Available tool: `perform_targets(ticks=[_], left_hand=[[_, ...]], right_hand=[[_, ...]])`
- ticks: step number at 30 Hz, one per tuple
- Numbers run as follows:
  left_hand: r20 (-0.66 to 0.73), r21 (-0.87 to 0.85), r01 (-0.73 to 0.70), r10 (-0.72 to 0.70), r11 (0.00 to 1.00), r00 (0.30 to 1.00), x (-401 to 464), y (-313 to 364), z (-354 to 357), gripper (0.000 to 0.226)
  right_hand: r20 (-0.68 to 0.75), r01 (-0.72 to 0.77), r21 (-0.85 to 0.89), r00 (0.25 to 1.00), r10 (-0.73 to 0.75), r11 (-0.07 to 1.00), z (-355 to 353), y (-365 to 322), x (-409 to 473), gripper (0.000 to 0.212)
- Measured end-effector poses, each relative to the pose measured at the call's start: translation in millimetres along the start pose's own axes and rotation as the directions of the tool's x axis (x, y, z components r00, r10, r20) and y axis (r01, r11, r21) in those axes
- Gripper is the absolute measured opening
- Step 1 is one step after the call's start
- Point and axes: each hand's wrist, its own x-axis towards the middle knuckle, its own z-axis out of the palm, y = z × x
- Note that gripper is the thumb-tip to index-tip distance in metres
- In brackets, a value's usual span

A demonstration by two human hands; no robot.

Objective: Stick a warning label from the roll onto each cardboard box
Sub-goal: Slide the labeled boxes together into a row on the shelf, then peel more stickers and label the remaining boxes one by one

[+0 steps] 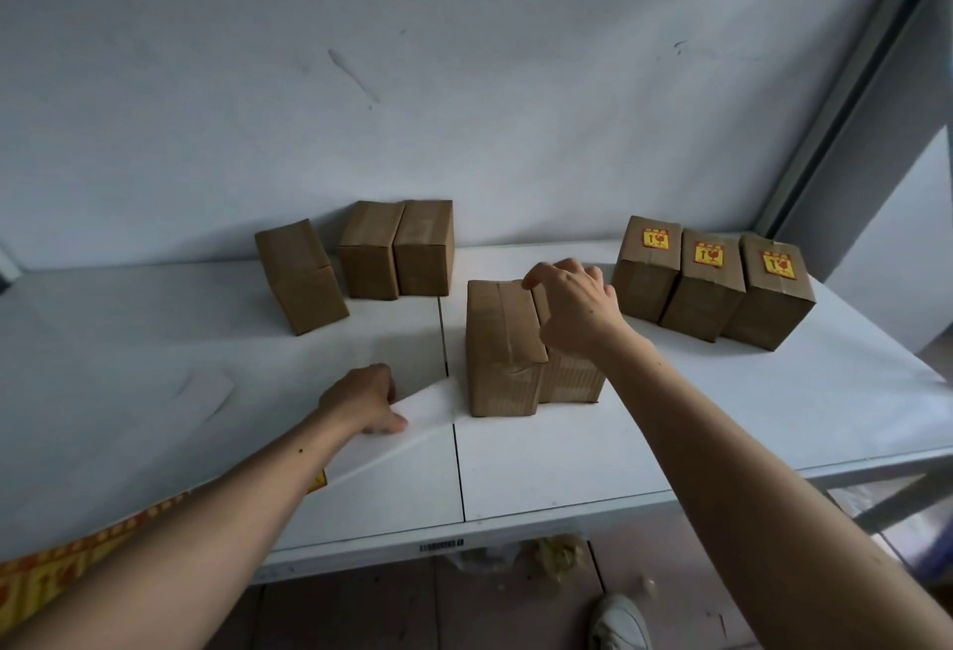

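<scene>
- The strip of labels (77,554) (yellow with red marks) trails off the near left edge of the table (670,443), running under our left forearm; its white backing (417,409) ends beside the left hand.
- Our left hand (366,399) lies knuckles-up on that backing, fingers curled under; we cannot tell whether they pinch anything.
- Two plain boxes (503,345) stand touching in the middle of the table, with no label on them.
- Our right hand (575,303) rests on top of the pair's right box, fingers bent and spread loosely, thumb and forefinger close together at the tape seam; not gripping the box.
- Three labelled boxes (709,283) stand in a row at the far right, each with a yellow sticker on top.
- Three bare boxes (361,257) sit far left by the wall (464,82), one tilted apart from the other two.
- A white shoe (621,623) shows on the floor below.
</scene>
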Motion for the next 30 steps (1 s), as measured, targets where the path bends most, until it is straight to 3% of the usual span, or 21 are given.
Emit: perform_targets(ticks=[3,7,11,14,17,23,27,30], left_hand=[[0.061,-0.102,0.008,-0.002,0.995,0.998,-1.2,-0.6,-9.9,0.027],[-0.001,-0.236,-0.003,0.003,0.972,1.000,1.5,-6.9,-58.3,0.030],[0.027,-0.576,-0.088,0.126,0.813,0.992,-6.1,1.2,-97.9,0.036],[0.012,-0.594,-0.185,0.239,0.783,0.971,-11.8,21.5,-102.0,0.034],[-0.010,-0.607,-0.240,0.295,0.758,0.956,-14.9,42.5,-98.2,0.031],[0.043,-0.700,-0.205,0.327,0.684,0.944,-16.2,52.3,-93.4,0.058],[0.184,-0.693,-0.155,0.382,0.704,0.906,-17.7,49.2,-75.9,0.042],[0.195,-0.737,-0.130,0.393,0.663,0.898,-14.1,49.7,-62.9,0.025]], right_hand=[[-0.064,0.036,0.015,0.997,-0.035,0.999,1.0,-5.4,-0.3,0.059],[-0.127,0.122,0.097,0.986,-0.109,0.988,0.7,-12.4,3.5,0.052],[-0.173,0.173,0.345,0.978,-0.118,0.923,1.6,-21.1,9.6,0.032],[-0.106,0.114,0.568,0.992,-0.065,0.815,5.1,-29.1,14.2,0.043],[-0.100,0.085,0.562,0.994,-0.035,0.822,10.7,-29.2,19.4,0.047],[-0.194,0.007,0.734,0.960,0.200,0.679,14.1,-6.5,29.2,0.039],[-0.200,-0.069,0.817,0.897,0.395,0.572,6.9,12.1,40.7,0.040],[-0.207,-0.094,0.830,0.864,0.460,0.550,-0.1,22.4,48.5,0.041]])
